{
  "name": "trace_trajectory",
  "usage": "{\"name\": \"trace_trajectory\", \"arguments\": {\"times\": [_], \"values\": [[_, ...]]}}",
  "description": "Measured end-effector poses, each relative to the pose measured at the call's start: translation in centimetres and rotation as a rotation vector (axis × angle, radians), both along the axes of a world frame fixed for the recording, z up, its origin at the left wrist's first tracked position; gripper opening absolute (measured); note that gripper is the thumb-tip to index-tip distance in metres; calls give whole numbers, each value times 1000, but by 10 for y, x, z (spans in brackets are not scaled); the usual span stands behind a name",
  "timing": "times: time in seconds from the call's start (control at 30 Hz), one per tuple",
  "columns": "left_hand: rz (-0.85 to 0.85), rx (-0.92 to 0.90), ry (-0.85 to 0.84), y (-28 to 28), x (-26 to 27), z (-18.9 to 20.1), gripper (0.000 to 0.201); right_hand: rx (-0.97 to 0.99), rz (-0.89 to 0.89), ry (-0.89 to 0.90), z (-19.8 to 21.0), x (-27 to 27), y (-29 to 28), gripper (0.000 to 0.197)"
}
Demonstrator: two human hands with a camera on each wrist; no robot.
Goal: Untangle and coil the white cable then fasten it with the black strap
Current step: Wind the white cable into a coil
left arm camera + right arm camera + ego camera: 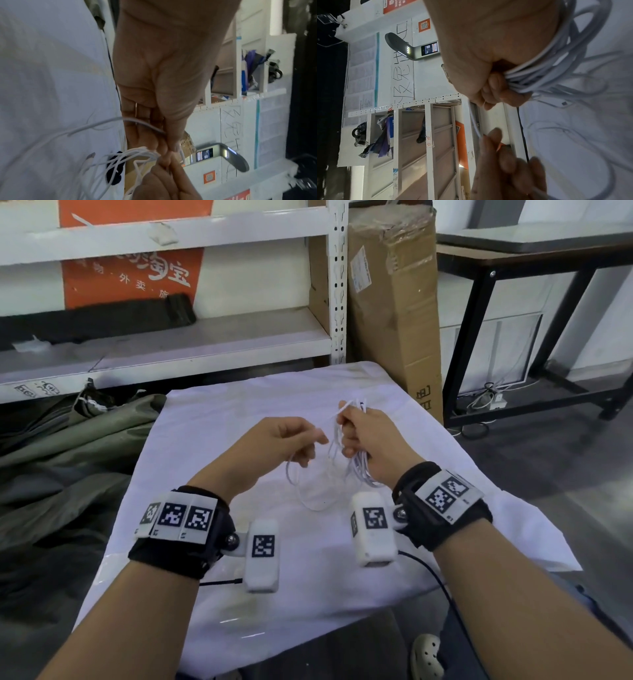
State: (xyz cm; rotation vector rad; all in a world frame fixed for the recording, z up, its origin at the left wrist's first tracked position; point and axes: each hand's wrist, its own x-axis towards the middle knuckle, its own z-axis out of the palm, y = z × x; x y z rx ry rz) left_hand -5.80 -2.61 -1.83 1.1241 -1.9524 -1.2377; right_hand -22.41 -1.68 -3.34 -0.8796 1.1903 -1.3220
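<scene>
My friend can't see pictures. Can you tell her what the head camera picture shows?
Two hands hold a white cable above a table with a white cloth. The right hand grips a bunch of loops, and the left hand pinches one loose strand. Shelves stand behind.

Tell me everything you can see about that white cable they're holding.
The cable is thin, white, smooth and looks like plastic. Most of it is gathered into several loops bunched in the right hand, whose curled fingers grip the bundle; the loops hang below that hand, above the white cloth. One loose strand runs across to the left hand, which pinches it, and a slack loop droops beneath toward the cloth. Its ends are not clearly visible. No strap is around it yet.
</scene>
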Motion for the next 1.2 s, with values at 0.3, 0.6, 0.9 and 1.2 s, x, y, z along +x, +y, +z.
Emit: {"name": "trace_trajectory", "arguments": {"times": [0.3,0.6,0.9,1.2], "values": [[310,-70,267,-16,13,-7,19,102,579,162,10,1,14,42],[230,-62,111,-15,10,-16,23,-78,744,-737,20,-18,4,58],[97,-88,-294,-19,14,-25,26,-325,-1,-1508,17,-57,-6,55],[65,-248,-735,-23,32,-26,20,-271,-689,-1131,5,-71,-15,49]]}}
